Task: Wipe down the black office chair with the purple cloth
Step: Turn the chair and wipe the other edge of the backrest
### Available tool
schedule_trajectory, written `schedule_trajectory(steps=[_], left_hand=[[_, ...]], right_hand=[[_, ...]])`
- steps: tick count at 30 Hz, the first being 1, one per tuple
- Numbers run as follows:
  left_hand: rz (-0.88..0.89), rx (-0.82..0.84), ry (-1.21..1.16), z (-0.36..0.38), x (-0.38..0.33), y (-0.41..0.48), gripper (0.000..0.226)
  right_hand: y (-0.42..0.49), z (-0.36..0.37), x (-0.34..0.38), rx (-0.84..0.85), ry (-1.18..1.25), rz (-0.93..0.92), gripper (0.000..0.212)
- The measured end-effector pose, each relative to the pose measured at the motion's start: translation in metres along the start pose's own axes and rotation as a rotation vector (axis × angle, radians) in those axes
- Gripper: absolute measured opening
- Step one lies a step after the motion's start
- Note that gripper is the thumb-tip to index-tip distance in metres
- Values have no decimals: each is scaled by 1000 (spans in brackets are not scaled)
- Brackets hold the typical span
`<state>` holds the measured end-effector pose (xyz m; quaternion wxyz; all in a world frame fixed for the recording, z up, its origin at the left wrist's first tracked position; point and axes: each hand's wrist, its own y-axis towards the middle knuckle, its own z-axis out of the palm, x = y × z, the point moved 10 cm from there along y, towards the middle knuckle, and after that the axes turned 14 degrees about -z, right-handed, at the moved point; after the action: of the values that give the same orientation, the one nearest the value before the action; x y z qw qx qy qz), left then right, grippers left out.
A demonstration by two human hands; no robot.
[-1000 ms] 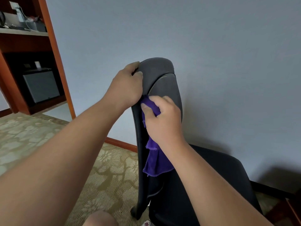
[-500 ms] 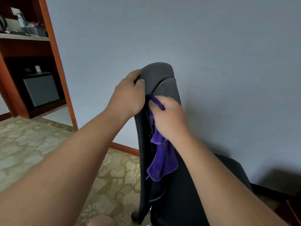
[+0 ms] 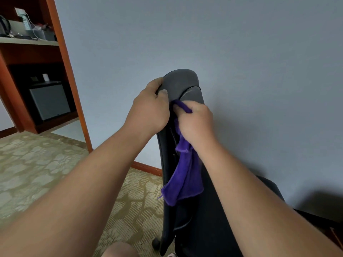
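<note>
The left hand (image 3: 148, 110) clenches the top edge of the chair (image 3: 182, 84), steadying it. Just below that top, the right hand (image 3: 194, 123) grips the cloth (image 3: 182, 182) against the backrest's edge, mid-wipe. Next, I'd judge, a downward stroke along that edge.

You see no readable text, label, brand, number or sign anywhere. Small items on wooden shelf unit (image 3: 27, 43) at upper left too blurred to read.
</note>
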<state>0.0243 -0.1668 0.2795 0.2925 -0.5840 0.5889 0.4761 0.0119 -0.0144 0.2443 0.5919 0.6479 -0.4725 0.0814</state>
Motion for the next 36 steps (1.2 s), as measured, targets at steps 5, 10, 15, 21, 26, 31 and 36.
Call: schedule_trajectory(steps=[5, 10, 15, 21, 26, 31, 36], left_hand=[[-6, -15, 8, -1, -1, 0, 45], [11, -27, -2, 0, -2, -2, 44], [-4, -56, -19, -1, -1, 0, 46], [-8, -47, -31, 0, 4, 2, 47], [-10, -46, -41, 0, 7, 5, 46], [-7, -45, -37, 0, 7, 4, 46], [-20, -51, -24, 0, 6, 4, 45]], right_hand=[[31, 4, -13, 60, -107, 65, 45], [10, 3, 4, 150, -95, 3, 42], [-34, 2, 30, 168, -83, -93, 41], [-35, 2, 28, 104, -96, -137, 22], [11, 3, 1, 94, -178, -41, 24], [66, 12, -30, 178, -325, 35, 38], [90, 18, -49, 196, -363, 119, 32]])
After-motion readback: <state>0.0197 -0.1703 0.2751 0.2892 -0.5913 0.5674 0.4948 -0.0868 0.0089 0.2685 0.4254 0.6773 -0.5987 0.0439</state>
